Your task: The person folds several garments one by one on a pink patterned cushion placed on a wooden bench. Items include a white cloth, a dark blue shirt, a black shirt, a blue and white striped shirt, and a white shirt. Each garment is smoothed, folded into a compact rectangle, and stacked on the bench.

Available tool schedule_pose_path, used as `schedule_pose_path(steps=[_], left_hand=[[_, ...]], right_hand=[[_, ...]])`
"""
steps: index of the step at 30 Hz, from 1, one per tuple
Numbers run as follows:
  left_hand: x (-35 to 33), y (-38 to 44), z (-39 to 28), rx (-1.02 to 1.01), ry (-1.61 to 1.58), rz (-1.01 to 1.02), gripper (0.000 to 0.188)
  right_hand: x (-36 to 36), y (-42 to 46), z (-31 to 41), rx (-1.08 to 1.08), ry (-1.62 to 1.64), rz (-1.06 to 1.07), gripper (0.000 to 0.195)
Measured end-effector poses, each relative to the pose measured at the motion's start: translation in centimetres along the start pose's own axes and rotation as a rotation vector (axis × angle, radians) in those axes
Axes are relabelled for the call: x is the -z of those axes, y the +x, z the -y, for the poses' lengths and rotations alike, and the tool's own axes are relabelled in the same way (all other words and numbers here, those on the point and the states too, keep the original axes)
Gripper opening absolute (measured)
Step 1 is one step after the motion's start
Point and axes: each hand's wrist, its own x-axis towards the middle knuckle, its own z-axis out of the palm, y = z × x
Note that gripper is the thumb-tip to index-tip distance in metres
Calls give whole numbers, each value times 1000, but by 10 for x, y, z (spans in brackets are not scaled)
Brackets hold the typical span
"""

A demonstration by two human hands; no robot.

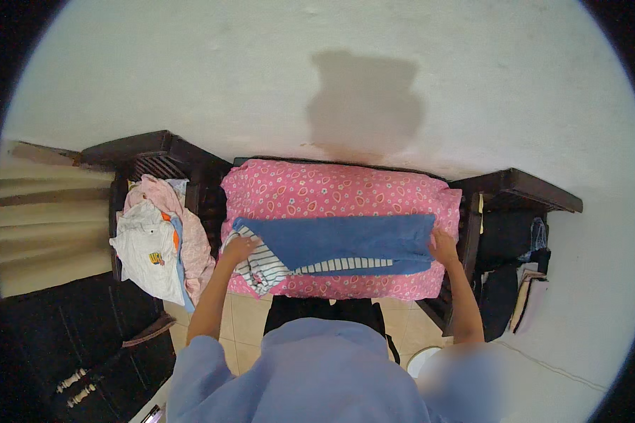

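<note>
Blue pants [338,240], folded lengthwise, lie across a pink patterned cushion or padded surface [338,185]. A white fabric with dark stripes [264,259] lies at their left end and shows along their lower edge. My left hand [239,249] is on the striped fabric at the left; whether its fingers grip it cannot be told. My right hand [443,247] touches the right end of the blue cloth, fingertips at its edge; its grip is unclear too.
Dark wooden racks stand on both sides. The left one [190,198] holds a heap with a white printed shirt [145,248] and pink cloth [196,254]. Dark folded clothes [500,296] fill the right one. A wall [243,79] rises behind; a beige curtain [53,222] hangs left.
</note>
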Motion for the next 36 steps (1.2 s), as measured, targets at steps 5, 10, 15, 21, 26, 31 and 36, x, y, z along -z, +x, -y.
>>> schedule_pose_path(steps=[5, 10, 15, 21, 26, 31, 36], left_hand=[[-37, 57, 54, 636, -357, -717, 53], [-63, 72, 80, 631, -497, -670, 59], [-33, 52, 44, 537, -997, -397, 54], [-14, 54, 50, 259, -1396, -711, 28], [37, 82, 26, 290, -1496, -813, 24], [6, 118, 83, 485, -1091, -856, 34], [-2, 137, 54, 492, -807, -860, 54]], right_hand=[[6, 60, 41, 95, 44, -100, 37], [6, 79, 31, 72, 75, 34, 25], [-6, 63, -9, 25, 248, -40, 15], [-18, 65, -68, -147, 404, -106, 10], [16, 71, -52, -58, 304, -166, 11], [-9, 90, -35, -178, 178, -295, 16], [-43, 83, -47, -282, 575, -318, 15]])
